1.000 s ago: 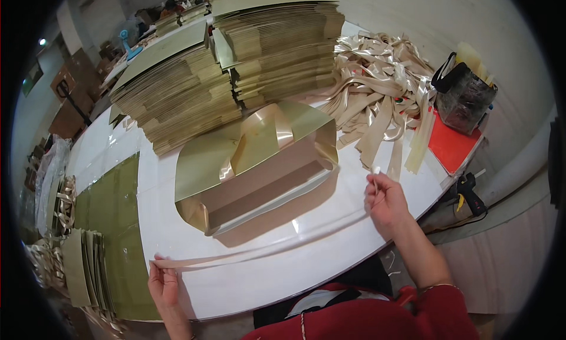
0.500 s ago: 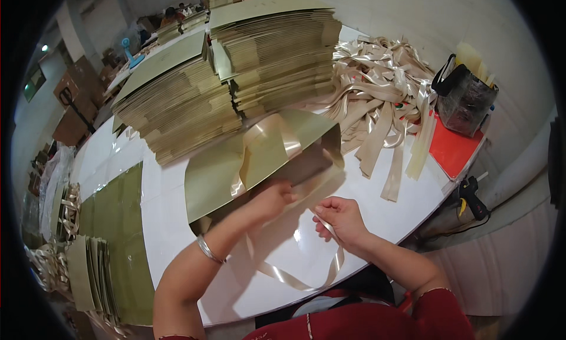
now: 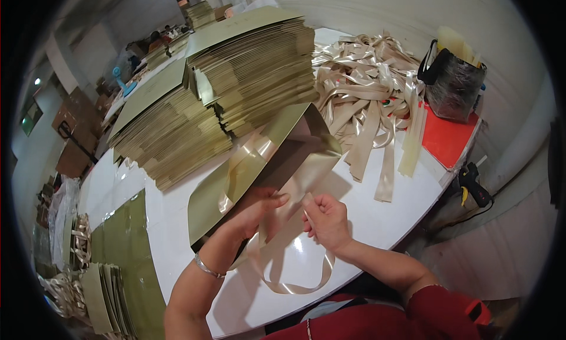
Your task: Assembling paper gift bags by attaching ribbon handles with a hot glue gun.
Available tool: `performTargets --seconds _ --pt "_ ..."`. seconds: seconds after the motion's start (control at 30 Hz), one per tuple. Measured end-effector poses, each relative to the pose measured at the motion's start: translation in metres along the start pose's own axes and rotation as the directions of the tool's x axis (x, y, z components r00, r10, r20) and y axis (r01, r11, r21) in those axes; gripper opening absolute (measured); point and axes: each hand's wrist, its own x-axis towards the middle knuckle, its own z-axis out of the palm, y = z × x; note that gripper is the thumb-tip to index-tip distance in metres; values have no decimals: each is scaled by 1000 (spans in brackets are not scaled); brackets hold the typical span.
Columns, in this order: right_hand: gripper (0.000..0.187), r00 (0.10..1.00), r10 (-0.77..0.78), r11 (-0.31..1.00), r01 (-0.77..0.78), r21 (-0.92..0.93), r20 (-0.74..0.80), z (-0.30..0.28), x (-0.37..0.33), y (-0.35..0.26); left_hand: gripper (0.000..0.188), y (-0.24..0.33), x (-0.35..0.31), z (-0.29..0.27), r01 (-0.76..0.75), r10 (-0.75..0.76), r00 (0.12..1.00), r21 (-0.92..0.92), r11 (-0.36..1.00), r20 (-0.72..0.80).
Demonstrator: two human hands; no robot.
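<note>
An olive-gold paper bag [image 3: 262, 154] lies tilted on the table, its dark mouth facing me. A shiny cream ribbon [image 3: 225, 202] loops over its far panel. My left hand [image 3: 254, 211] reaches into the mouth, closed on the bag's near side. Its thumb shows; the other fingers are partly hidden. Just to the right, my right hand [image 3: 328, 221] pinches the end of a cream ribbon between thumb and fingers, close against the near panel. This ribbon [image 3: 289, 288] hangs in a loop below both hands, over the white tabletop.
Tall stacks of flat olive-gold bags [image 3: 253, 69] stand behind. Loose cream ribbons [image 3: 377, 86] are heaped at the back right. Beside them a plastic-wrapped holder [image 3: 453, 86] stands on a red sheet [image 3: 451, 136]. A glue gun [image 3: 474, 184] hangs off the right edge. An olive mat [image 3: 127, 240] lies left.
The bag has tilted up, its mouth wider and turned toward me. My left hand has turned, thumb now raised. My right hand has moved slightly left, still pinching the ribbon. The whole view has shifted.
</note>
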Motion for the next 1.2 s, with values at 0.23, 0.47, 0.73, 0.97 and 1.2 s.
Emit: performTargets --seconds 0.23,0.47,0.73,0.97,1.2 --pt "25 989 71 996 -78 47 132 -3 -10 -2 27 16 -17 6 -38 23 986 87 995 164" --pt "25 965 201 976 -212 53 171 -2 -22 -9 27 9 -15 5 55 -73 989 136 989 127" --pt "29 975 47 900 53 -432 218 -15 -14 0 38 -8 -2 20 214 5 954 689 693 -300" --pt "20 772 439 888 -451 -90 461 -13 -17 -7 87 -35 -55 43 -505 725 640 850 147 255" --pt "12 585 -11 749 542 -381 811 -1 -43 -28 44 -74 -136 27 -250 269 952 139 958 -148"
